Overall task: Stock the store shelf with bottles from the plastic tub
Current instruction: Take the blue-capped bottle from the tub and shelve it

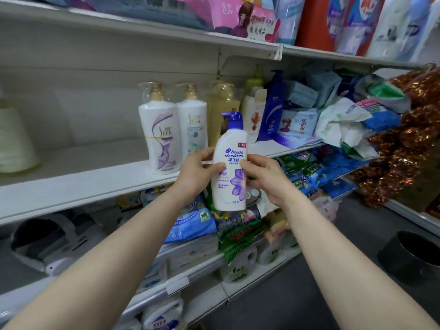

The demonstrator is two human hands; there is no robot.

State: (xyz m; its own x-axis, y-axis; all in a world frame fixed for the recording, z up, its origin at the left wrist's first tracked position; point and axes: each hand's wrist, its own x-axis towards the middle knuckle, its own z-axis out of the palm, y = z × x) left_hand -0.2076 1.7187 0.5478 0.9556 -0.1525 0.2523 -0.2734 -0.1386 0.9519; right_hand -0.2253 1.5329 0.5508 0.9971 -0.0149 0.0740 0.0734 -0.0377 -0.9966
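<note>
both hands hold a white shampoo bottle (229, 167) upright in front of the shelf (83, 184).
the left hand (197, 171) curls round the bottle's left side and the right hand (264, 176) grips its right, thumbs on the label. its blue pump top sits level with the white pump bottles (173, 129) standing on the shelf behind; soft packs (309, 120) are piled further right.

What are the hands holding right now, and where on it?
Both hands grip the white shampoo bottle at mid-body: left hand on its left side, right hand on its right.
</note>
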